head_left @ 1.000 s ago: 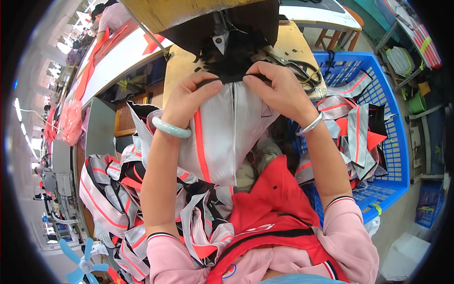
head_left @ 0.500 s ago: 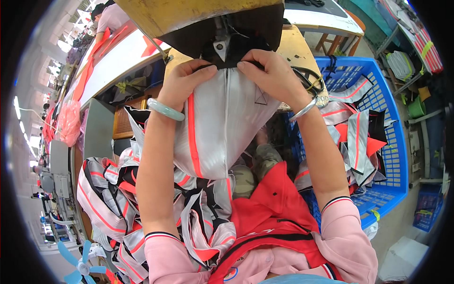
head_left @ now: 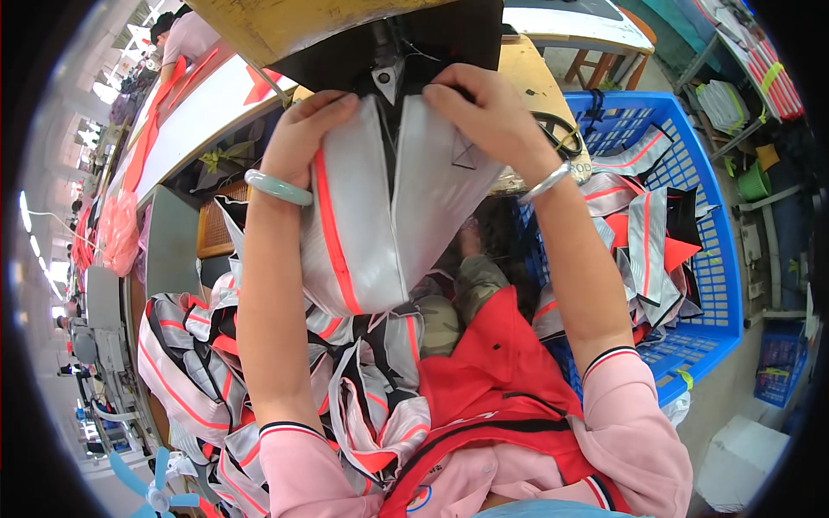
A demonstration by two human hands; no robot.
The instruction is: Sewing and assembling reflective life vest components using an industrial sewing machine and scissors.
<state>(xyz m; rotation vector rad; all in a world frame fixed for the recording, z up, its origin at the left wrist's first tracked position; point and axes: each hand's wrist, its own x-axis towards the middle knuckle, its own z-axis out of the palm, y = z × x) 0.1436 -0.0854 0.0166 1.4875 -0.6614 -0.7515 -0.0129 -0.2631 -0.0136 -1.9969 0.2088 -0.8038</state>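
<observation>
The left hand is pinching the upper edge of a silver-grey fabric piece, thumb closing against fingers; the right hand is gripping the same edge in the same way, and a gap is lying between the two sets of fingertips. The piece is hanging below and between both hands, its orange-red stripe running down under the left one and a dark opening parting its panels midway.

Just beyond this opening, between the hands, a pointed metal part is hanging from the yellow machine head; whether it is touching the fabric, one cannot tell. Beyond the right hand, the yellow counter is showing.

The step in hand appears to be spreading and placing the edge beneath the machine. The next move is probably calling for an even pull from both hands, with the opening facing the metal point and the fingertips staying clear of it.

Below the left hand, a heap of striped pieces is lying beside the forearm; to the right of the right hand, a blue plastic basket is holding more.
</observation>
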